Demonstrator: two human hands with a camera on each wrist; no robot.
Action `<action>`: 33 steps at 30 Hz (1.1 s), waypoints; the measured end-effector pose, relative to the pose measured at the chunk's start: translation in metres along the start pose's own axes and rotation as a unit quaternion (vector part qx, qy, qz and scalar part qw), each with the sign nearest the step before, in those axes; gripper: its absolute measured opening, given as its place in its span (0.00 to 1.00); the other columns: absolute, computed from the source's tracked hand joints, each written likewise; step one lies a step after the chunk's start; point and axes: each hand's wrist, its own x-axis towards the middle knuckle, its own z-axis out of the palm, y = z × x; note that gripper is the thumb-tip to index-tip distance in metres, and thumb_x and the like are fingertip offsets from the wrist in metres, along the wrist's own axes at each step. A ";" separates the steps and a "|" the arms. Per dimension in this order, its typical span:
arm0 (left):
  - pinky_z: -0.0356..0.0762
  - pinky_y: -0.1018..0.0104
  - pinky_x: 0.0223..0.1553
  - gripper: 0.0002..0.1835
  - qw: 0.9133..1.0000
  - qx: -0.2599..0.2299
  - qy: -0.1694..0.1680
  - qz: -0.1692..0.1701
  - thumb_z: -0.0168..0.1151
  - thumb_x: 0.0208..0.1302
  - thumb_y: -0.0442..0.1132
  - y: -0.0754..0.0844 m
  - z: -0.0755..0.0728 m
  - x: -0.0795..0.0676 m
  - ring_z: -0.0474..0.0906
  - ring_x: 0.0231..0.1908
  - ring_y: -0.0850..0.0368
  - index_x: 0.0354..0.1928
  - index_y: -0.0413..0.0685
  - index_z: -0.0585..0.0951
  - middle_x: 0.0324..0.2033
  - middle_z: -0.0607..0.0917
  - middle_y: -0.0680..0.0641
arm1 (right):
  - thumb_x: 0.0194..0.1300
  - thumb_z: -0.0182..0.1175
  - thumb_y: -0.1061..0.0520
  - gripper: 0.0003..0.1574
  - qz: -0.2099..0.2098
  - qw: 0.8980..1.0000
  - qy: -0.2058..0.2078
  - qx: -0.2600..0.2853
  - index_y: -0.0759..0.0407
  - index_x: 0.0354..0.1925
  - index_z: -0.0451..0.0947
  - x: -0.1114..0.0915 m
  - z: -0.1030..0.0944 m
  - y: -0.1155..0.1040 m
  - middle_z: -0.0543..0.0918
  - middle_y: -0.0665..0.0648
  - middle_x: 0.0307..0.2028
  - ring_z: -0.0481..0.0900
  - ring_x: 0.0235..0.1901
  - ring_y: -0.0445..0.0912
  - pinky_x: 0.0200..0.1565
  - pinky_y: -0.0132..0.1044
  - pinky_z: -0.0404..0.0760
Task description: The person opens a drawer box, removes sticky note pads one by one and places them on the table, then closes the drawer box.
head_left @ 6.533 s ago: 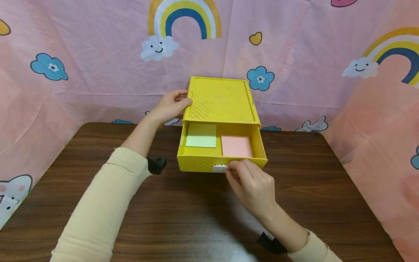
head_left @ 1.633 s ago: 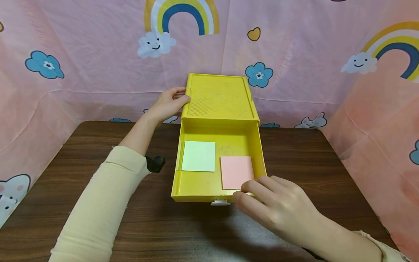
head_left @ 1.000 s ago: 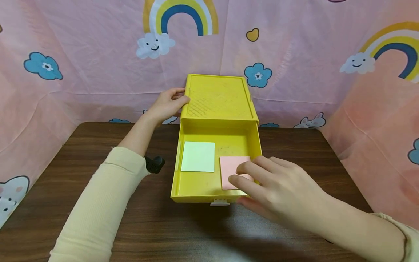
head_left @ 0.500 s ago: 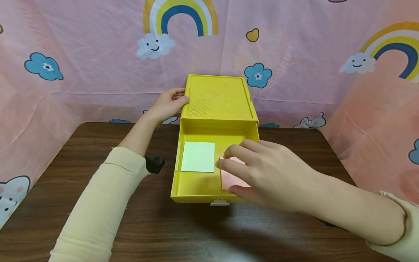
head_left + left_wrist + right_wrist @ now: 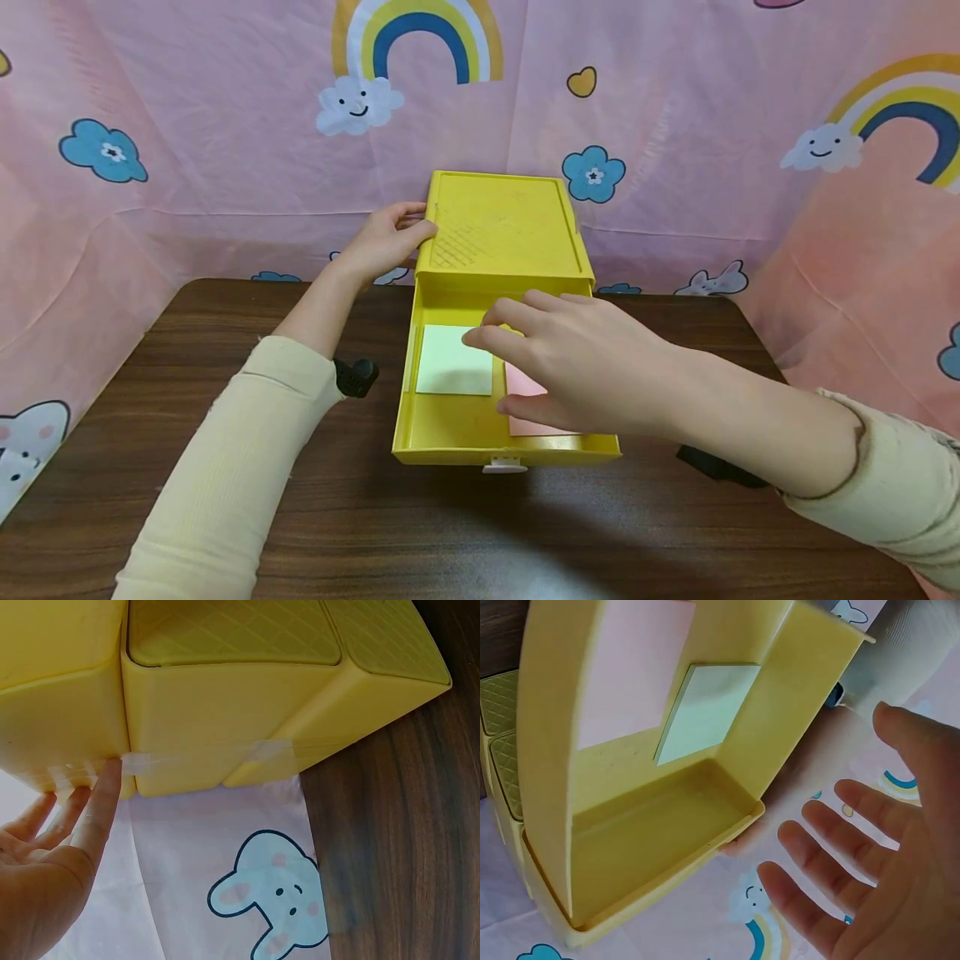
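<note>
A yellow drawer box (image 5: 510,221) stands at the back of the table, its drawer (image 5: 442,457) pulled out toward me. Inside lie a light green sticky-note pad (image 5: 450,371) on the left and a pink sticky-note pad (image 5: 525,385) on the right, partly covered by my right hand. My left hand (image 5: 381,242) rests against the box's left side, thumb at the top edge; straight fingertips touch the wall (image 5: 60,742) in the left wrist view. Over the drawer hovers my right hand (image 5: 592,362), holding nothing; its fingers (image 5: 832,825) spread loosely in the right wrist view.
A small white handle (image 5: 504,466) sticks out from the drawer front. The dark wooden table (image 5: 337,508) extends around the box. Behind it hangs a pink cloth (image 5: 262,158) printed with rainbows and flowers.
The drawer, half out at first, came further toward me. My right hand let go of its front, then rose and moved leftward over the pads. The left hand kept its place.
</note>
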 end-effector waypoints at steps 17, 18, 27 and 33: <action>0.79 0.59 0.46 0.33 1.000 -0.006 0.002 -0.003 0.51 0.64 0.48 0.000 0.000 0.000 0.74 0.53 0.54 0.69 0.49 0.57 0.63 0.68 0.48 | 0.55 0.59 0.35 0.45 0.057 0.988 -0.139 0.016 0.55 0.64 0.65 0.039 0.010 0.011 0.75 0.54 0.51 0.74 0.47 0.49 0.45 0.40 0.78; 0.79 0.59 0.46 0.32 1.000 -0.006 0.002 -0.003 0.51 0.65 0.48 0.000 0.000 0.000 0.74 0.53 0.54 0.69 0.49 0.57 0.63 0.68 0.48 | 0.55 0.59 0.34 0.45 0.061 0.987 -0.149 0.018 0.55 0.64 0.65 0.041 0.012 0.011 0.75 0.54 0.51 0.74 0.47 0.50 0.46 0.40 0.78; 0.79 0.60 0.46 0.32 1.000 -0.001 -0.001 -0.001 0.51 0.65 0.49 -0.002 -0.001 0.000 0.74 0.53 0.55 0.69 0.51 0.57 0.62 0.69 0.47 | 0.56 0.56 0.32 0.48 0.085 0.973 -0.213 0.029 0.52 0.68 0.59 0.055 0.027 0.012 0.72 0.53 0.53 0.71 0.50 0.49 0.45 0.40 0.78; 0.79 0.59 0.46 0.33 1.000 -0.002 0.000 0.001 0.50 0.65 0.48 -0.003 -0.001 0.000 0.73 0.53 0.54 0.69 0.50 0.57 0.62 0.69 0.46 | 0.56 0.57 0.33 0.49 0.094 0.966 -0.236 0.043 0.53 0.69 0.57 0.061 0.036 0.013 0.70 0.55 0.57 0.70 0.53 0.50 0.49 0.41 0.77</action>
